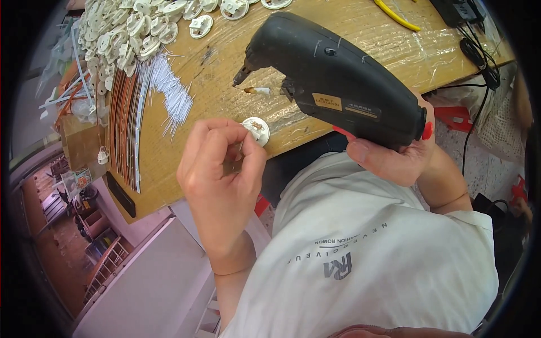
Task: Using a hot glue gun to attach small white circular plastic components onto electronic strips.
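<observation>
My right hand [394, 160] is wrapped round the handle of a black soldering gun [338, 73], with red showing beside the fingers. Its metal tip and a thin feed tube [259, 90] point left above the table. My left hand [220, 163] is closed in a pinch at the edge of a small white round plastic base [257, 130] with copper-coloured contacts. The fingertips partly cover that base, near the table's front edge. Between the tip and the base there is a gap.
A heap of similar white bases [129, 34] covers the table's far left. Thin white wires [172, 93] lie beside long brown strips [121, 124]. Yellow-handled pliers [397, 16] and a black adapter with cables [459, 11] are at the far right. The wooden table [225, 56] has a plastic-film cover.
</observation>
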